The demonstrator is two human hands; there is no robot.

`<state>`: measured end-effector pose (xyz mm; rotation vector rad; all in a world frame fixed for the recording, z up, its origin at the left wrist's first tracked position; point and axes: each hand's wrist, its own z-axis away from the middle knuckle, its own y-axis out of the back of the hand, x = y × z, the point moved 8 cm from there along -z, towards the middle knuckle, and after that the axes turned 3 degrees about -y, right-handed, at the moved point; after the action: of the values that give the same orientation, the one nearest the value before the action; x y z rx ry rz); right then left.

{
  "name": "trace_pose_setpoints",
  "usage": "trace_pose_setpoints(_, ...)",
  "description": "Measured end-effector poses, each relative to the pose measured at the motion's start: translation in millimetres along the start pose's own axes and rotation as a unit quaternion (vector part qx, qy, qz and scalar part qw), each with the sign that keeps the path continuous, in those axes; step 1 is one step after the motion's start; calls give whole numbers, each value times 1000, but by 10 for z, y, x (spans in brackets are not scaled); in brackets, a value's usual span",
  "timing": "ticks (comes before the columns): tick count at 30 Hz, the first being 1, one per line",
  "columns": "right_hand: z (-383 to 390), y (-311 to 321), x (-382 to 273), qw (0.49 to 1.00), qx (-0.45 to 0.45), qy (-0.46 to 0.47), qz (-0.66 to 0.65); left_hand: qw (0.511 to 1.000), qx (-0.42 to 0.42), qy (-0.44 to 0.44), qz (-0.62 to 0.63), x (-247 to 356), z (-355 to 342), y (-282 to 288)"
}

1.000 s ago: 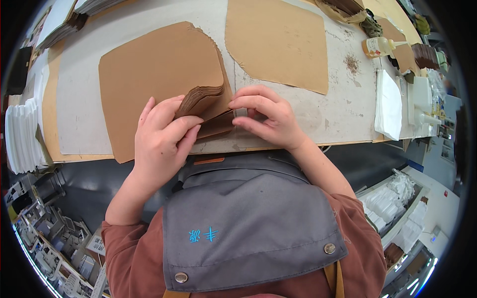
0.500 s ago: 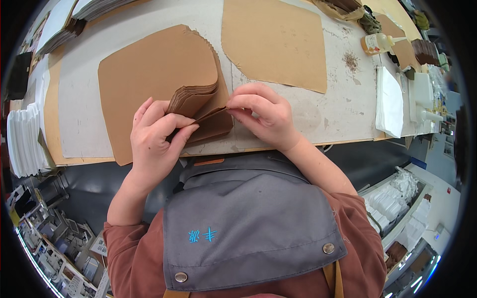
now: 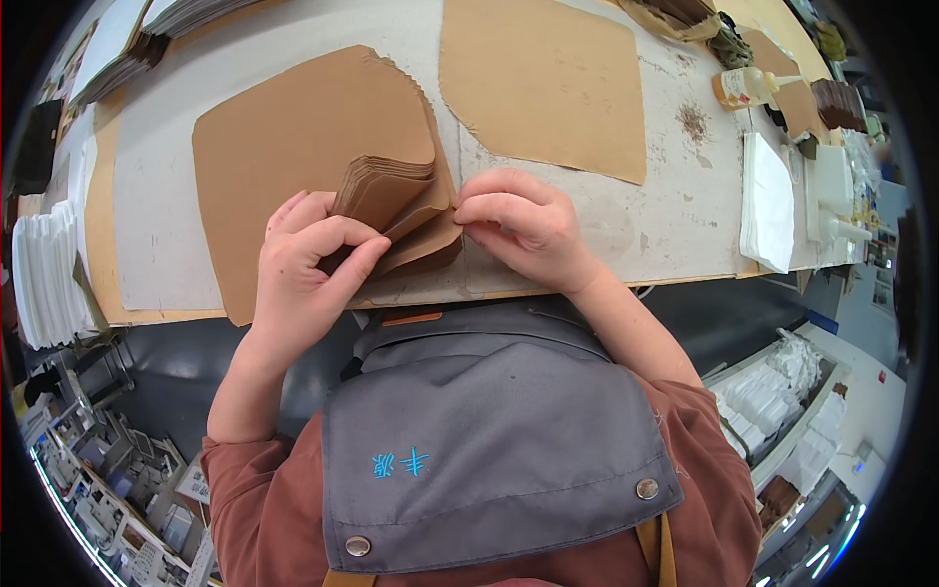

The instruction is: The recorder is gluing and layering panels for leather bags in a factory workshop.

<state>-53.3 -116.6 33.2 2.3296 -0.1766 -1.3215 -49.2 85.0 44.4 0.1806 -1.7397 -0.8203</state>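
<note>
A stack of thin brown sheets (image 3: 303, 117) lies on the table in front of me, its near right corner curled up and fanned into separate layers. My left hand (image 3: 318, 264) is closed on that corner, thumb and forefinger pinching some layers and the other fingers tucked behind the curl. On the stack's right side, my right hand (image 3: 523, 220) pinches the edge of one lower layer between thumb and fingertips. Whether the sheets are paper, leather or cloth I cannot tell. A flat tan sheet (image 3: 548, 88) lies just beyond my right hand.
The pale worktable (image 3: 597, 230) has a wooden front edge close to my apron. Toward the right are a bottle with a nozzle (image 3: 748, 88), brown crumbs (image 3: 693, 121) and a folded white stack (image 3: 768, 201). White bundles (image 3: 54, 274) stand at the left edge.
My right hand has shifted slightly right and down along the stack's edge. The layers between my hands stand further apart. My left hand stays almost where it was.
</note>
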Motion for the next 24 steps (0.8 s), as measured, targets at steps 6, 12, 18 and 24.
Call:
trace_pose_setpoints(6, 10, -106, -51, 995, -92, 27, 17, 999, 36, 1, 2, 65, 34, 49)
trace_pose_setpoints(12, -20, -95, -90, 997, -77, 30, -2, 995, 82, 38, 29, -94, 164, 62)
trace_pose_setpoints(18, -284, -110, -152, 998, -27, 5, -52, 991, 80, -88, -59, 67, 196, 7)
trace_pose_setpoints(24, -484, -163, -173, 998, -41, 33, -42, 966, 99, -144, -190, 79, 286, -55)
